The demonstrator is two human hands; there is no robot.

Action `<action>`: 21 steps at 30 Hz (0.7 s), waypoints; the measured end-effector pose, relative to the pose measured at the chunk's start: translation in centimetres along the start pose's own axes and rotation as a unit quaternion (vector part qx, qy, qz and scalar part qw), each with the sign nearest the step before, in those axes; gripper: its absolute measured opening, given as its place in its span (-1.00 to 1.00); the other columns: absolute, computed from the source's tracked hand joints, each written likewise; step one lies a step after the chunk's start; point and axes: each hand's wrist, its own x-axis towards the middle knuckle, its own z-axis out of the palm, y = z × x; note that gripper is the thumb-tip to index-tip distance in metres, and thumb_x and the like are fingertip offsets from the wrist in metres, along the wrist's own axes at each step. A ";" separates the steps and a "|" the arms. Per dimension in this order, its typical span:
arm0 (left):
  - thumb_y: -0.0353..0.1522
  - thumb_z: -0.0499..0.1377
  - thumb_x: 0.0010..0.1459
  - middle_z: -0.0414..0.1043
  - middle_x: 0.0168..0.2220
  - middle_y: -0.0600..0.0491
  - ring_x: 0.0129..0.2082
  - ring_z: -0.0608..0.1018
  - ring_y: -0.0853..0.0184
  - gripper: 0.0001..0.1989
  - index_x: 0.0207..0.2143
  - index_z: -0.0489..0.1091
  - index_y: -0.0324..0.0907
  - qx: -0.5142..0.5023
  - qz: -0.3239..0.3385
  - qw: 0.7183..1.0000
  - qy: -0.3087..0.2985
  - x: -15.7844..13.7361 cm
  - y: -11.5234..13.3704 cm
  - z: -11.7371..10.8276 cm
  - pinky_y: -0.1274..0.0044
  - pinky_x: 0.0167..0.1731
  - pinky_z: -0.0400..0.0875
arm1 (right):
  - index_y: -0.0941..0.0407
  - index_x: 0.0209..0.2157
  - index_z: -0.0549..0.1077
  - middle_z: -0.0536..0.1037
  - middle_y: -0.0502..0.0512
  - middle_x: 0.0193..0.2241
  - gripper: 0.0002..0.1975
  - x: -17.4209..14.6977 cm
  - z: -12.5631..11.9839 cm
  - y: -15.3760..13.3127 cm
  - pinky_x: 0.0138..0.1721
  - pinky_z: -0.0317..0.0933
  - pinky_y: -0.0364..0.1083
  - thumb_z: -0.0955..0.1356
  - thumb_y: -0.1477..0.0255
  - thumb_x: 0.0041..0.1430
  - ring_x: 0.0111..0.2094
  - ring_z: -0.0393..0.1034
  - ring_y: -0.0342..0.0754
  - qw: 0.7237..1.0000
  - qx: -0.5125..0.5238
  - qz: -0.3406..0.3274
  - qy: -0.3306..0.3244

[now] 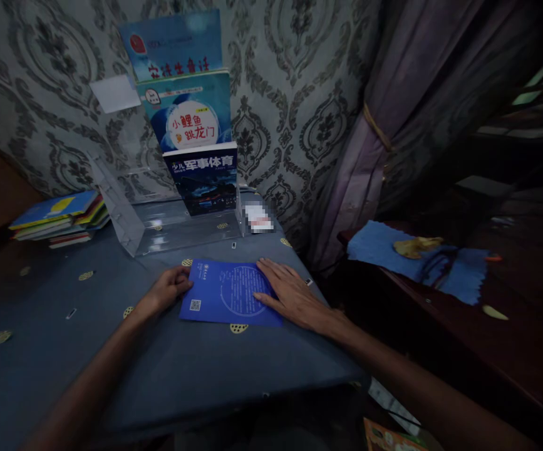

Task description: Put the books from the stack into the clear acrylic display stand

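A blue book (219,297) with white print, a circle and a QR code lies flat on the table. At its left edge, my left hand (170,289) has curled fingers that grip the edge. My right hand (292,294) rests palm down over the right side of the book, fingers stretched out and thumb apart. Behind the book stands a clear tiered rack (125,210). In it several books lean upright in steps: a dark magazine (208,181) in front, a teal book (191,116) behind it and another blue book (177,47) at the back.
A stack of books (59,216) lies on the patterned tablecloth (158,382) at the left. By the rack's right end is a small blurred-out item (258,216). To the right, a blue cloth (369,244) lies on a dark red surface, below a tied curtain (356,163).
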 end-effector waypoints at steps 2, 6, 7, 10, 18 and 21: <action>-0.16 0.35 -0.21 0.22 -0.65 0.25 -0.65 0.27 0.47 -0.57 -0.31 0.34 -0.16 0.005 0.004 1.000 -0.007 0.2 0.2 0.0 0.64 -0.64 0.04 | 0.23 0.38 0.13 0.22 0.40 0.36 -0.24 0.3 -0.2 0.2 0.35 0.02 0.24 0.21 0.01 0.37 0.38 0.08 0.23 1.000 0.011 0.011 0.009; -0.17 0.35 -0.21 0.20 -0.65 0.26 -0.65 0.24 0.50 -0.61 -0.38 0.28 -0.14 0.001 0.022 1.000 -0.014 0.4 0.8 0.0 0.65 -0.63 0.09 | 0.23 0.33 0.23 0.41 0.40 0.19 -0.24 1.0 -0.5 0.9 0.26 0.15 0.22 0.37 0.07 0.26 0.25 0.26 0.26 0.997 0.052 0.034 0.037; -0.18 0.35 -0.21 0.21 -0.64 0.26 -0.65 0.25 0.50 -0.61 -0.38 0.27 -0.13 -0.004 0.027 1.000 -0.014 0.5 1.0 0.0 0.65 -0.62 0.11 | 0.21 0.31 0.25 0.45 0.37 0.14 -0.24 1.2 -0.6 1.1 0.24 0.18 0.22 0.40 0.10 0.22 0.20 0.30 0.25 0.996 0.067 0.036 0.048; -0.20 0.34 -0.17 0.25 -0.60 0.25 -0.66 0.26 0.50 -0.62 -0.36 0.26 -0.13 -0.013 0.041 0.999 -0.008 0.6 2.0 0.0 0.65 -0.65 0.10 | 0.12 0.27 0.30 0.53 0.23 -0.01 -0.31 1.5 -0.6 2.1 0.11 0.30 0.18 0.45 0.21 0.15 0.04 0.42 0.17 0.984 0.147 0.044 0.091; -0.26 0.33 -0.08 0.24 -0.59 0.22 -0.59 0.30 0.46 -0.73 -0.36 0.34 -0.14 -0.001 0.158 0.987 0.034 1.2 5.4 -0.2 0.63 -0.61 0.23 | 0.12 -0.34 0.55 0.47 -0.02 -0.50 -0.72 0.7 -3.1 1.7 -0.37 0.33 -0.07 0.44 0.17 0.07 -0.43 0.40 -0.07 0.910 0.389 0.077 0.117; -0.27 0.35 -0.05 0.39 -0.49 0.15 -0.45 0.45 0.38 -0.75 -0.35 0.40 -0.16 -0.036 0.213 0.975 0.048 1.3 6.6 0.1 0.54 -0.39 0.44 | 0.08 -0.33 0.54 0.47 -0.02 -0.51 -0.77 -0.9 -5.8 -1.0 -0.42 0.33 -0.09 0.40 0.20 0.18 -0.47 0.38 -0.08 0.914 0.356 0.055 0.186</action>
